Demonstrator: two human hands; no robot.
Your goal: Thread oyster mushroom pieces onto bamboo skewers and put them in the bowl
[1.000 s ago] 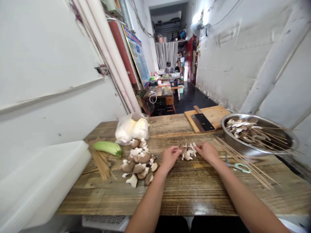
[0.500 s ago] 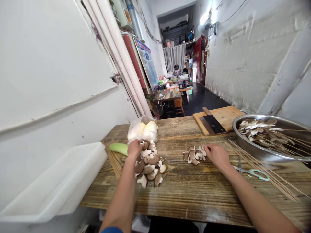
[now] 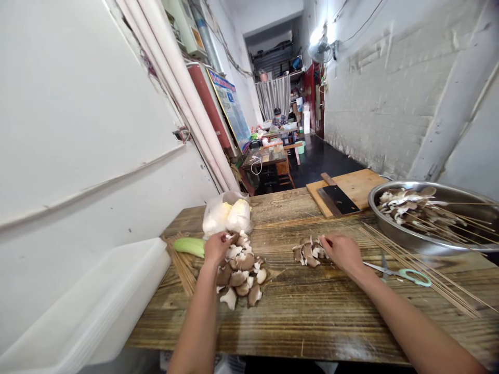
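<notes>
A heap of grey-brown oyster mushroom pieces point(image 3: 241, 278) lies on the wooden table point(image 3: 296, 317). At its upper left edge my left hand point(image 3: 217, 249) pinches one mushroom piece point(image 3: 233, 239), lifted slightly at the fingertips. A smaller pile of torn oyster mushroom strips point(image 3: 307, 253) sits toward the middle right. My right hand point(image 3: 342, 252) is at the right edge of that pile, fingers pressed together; whatever they grip is hidden among the strips. Scissors with pale green handles point(image 3: 414, 277) lie just right of the right wrist.
A steel basin point(image 3: 390, 228) with skewered mushrooms point(image 3: 413, 208) stands at right. A cleaver point(image 3: 339, 200) rests on a cutting board point(image 3: 362, 182). Bamboo skewers point(image 3: 424, 278), a green vegetable point(image 3: 189, 246), a bag point(image 3: 226, 215) and white trays point(image 3: 89, 306) surround the work. Another person point(image 3: 278, 118) sits far back.
My left hand has drawn slightly down, and a mushroom piece now shows at its fingertips. My right hand has shifted a little left over the small pile. The camera view has turned slightly.
</notes>
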